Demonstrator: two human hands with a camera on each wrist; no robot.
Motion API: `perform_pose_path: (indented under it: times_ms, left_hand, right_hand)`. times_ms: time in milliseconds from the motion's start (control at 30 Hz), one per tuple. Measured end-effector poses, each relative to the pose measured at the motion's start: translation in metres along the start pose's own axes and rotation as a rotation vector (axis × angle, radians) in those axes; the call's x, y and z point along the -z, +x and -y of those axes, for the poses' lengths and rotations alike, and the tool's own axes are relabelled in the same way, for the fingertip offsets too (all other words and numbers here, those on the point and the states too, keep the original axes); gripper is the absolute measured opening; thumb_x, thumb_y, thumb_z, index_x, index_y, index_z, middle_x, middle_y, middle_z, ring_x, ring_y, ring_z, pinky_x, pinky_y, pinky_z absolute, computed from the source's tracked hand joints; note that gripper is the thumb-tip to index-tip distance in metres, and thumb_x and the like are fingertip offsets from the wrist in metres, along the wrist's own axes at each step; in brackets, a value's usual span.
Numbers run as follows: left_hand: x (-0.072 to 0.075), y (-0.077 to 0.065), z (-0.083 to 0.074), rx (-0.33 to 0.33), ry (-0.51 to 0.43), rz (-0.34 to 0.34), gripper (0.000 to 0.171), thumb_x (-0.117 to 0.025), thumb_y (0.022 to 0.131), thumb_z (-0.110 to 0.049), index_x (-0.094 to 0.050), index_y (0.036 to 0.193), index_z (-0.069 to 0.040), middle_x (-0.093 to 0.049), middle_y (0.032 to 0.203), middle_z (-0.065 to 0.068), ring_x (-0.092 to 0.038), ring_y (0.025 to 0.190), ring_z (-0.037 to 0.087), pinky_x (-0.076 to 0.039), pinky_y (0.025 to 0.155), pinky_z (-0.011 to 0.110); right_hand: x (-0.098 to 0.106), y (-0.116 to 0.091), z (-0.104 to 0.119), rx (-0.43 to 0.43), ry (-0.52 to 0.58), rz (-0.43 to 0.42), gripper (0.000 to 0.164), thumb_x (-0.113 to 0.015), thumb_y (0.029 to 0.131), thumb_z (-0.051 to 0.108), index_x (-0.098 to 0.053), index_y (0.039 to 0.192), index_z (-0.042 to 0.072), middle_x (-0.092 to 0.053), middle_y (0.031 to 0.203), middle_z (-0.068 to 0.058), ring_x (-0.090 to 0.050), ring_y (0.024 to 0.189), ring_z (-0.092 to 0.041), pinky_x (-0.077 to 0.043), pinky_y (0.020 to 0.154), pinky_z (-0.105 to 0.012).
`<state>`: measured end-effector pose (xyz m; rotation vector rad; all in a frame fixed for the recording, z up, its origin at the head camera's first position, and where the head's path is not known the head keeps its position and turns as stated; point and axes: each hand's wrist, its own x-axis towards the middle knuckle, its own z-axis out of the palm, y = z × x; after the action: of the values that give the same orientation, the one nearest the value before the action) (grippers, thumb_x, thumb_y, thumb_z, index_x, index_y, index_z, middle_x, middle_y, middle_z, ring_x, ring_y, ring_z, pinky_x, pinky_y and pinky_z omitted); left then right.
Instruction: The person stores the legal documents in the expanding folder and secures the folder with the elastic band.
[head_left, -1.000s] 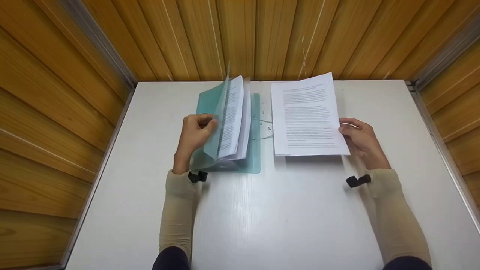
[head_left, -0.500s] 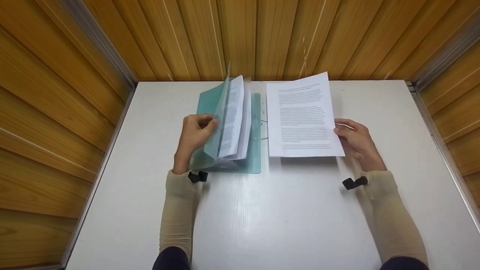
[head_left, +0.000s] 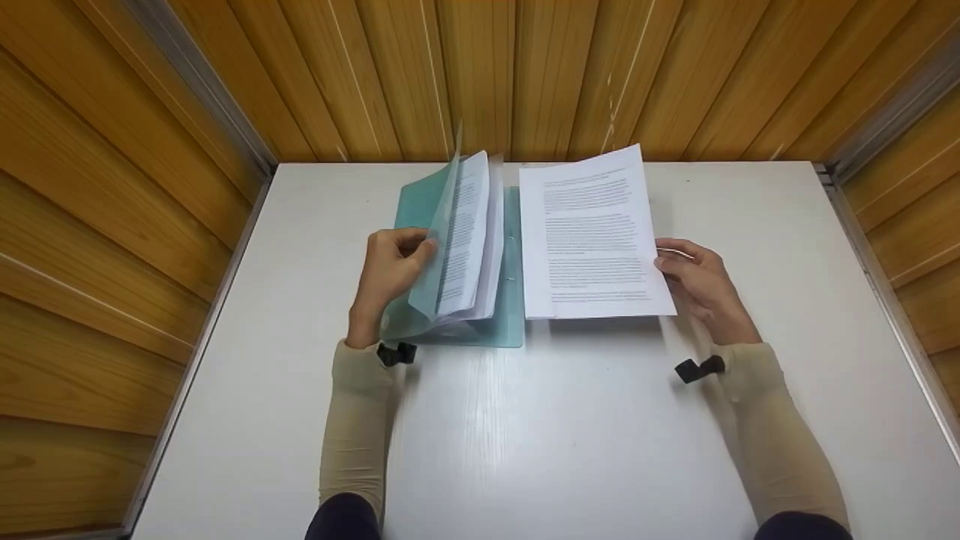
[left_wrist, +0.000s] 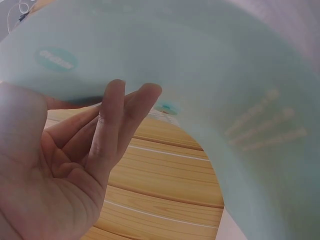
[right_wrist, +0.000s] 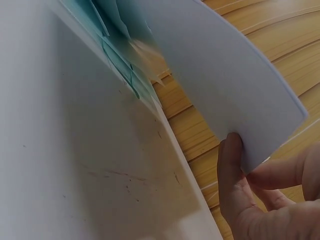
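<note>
My left hand (head_left: 391, 262) pinches the translucent teal cover sheet of an open folder (head_left: 513, 315), lifting it on the left. Printed pages (head_left: 463, 240) stand tilted inside the folder beside that sheet. In the left wrist view the thin cover (left_wrist: 210, 65) bends over my fingers (left_wrist: 107, 125). My right hand (head_left: 701, 281) grips the right edge of a printed paper stack (head_left: 592, 240), raised above the table with its left edge at the folder's right edge. From the right wrist, the stack's underside (right_wrist: 220, 75) shows between thumb and fingers. Metal prongs (head_left: 511, 279) show on the folder spine.
A white table (head_left: 480, 435) lies under everything. Wood-panelled walls (head_left: 555, 75) rise behind it and at both sides, with grey metal strips (head_left: 217, 105) at the corners. A black wrist camera mount (head_left: 699, 369) sits on the right sleeve.
My right hand has carried the paper stack leftward, and it now covers the long metal prongs that stuck out right of the folder. My left hand and the cover have stayed in place.
</note>
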<state>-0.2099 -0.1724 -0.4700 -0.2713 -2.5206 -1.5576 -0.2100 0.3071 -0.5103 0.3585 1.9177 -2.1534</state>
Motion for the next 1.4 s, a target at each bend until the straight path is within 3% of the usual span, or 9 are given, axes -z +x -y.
perform_pose_path:
  times_ms: [267, 600, 1000, 1400]
  left_hand:
    - [0.0, 0.0, 0.0, 0.007, -0.001, 0.0, 0.024, -0.07, 0.098, -0.009, -0.08, 0.115, 0.004, -0.081, 0.102, 0.015, -0.078, 0.085, 0.024, -0.06, 0.077, 0.034]
    - [0.001, 0.0, 0.0, 0.0, -0.006, 0.001, 0.023, -0.07, 0.097, -0.009, -0.081, 0.114, 0.004, -0.081, 0.103, 0.015, -0.078, 0.085, 0.024, -0.06, 0.078, 0.034]
    - [0.0, 0.0, -0.001, -0.006, -0.021, 0.007, 0.024, -0.068, 0.098, -0.008, -0.081, 0.114, 0.003, -0.082, 0.102, 0.015, -0.079, 0.086, 0.025, -0.06, 0.078, 0.034]
    - [0.0, 0.0, 0.0, -0.014, -0.018, 0.002, 0.023, -0.069, 0.098, -0.009, -0.081, 0.113, 0.003, -0.082, 0.1, 0.015, -0.078, 0.086, 0.024, -0.06, 0.079, 0.036]
  right_hand:
    - [-0.009, 0.002, -0.002, -0.015, -0.015, 0.005, 0.034, -0.065, 0.103, 0.0, -0.063, 0.136, 0.005, -0.079, 0.108, 0.006, -0.074, 0.096, -0.01, -0.06, 0.082, -0.024]
    - [-0.016, 0.003, -0.002, -0.011, -0.072, -0.002, 0.041, -0.064, 0.105, 0.003, -0.058, 0.145, 0.003, -0.075, 0.114, 0.008, -0.072, 0.103, -0.01, -0.058, 0.085, -0.023]
    - [-0.026, 0.006, -0.002, -0.024, -0.025, 0.025, 0.043, -0.064, 0.103, 0.0, -0.056, 0.145, 0.001, -0.076, 0.111, 0.006, -0.074, 0.098, -0.01, -0.058, 0.083, -0.022]
    - [-0.036, 0.008, -0.004, -0.005, -0.051, 0.045, 0.042, -0.063, 0.104, 0.0, -0.056, 0.145, 0.0, -0.076, 0.112, 0.006, -0.074, 0.1, -0.012, -0.059, 0.084, -0.025]
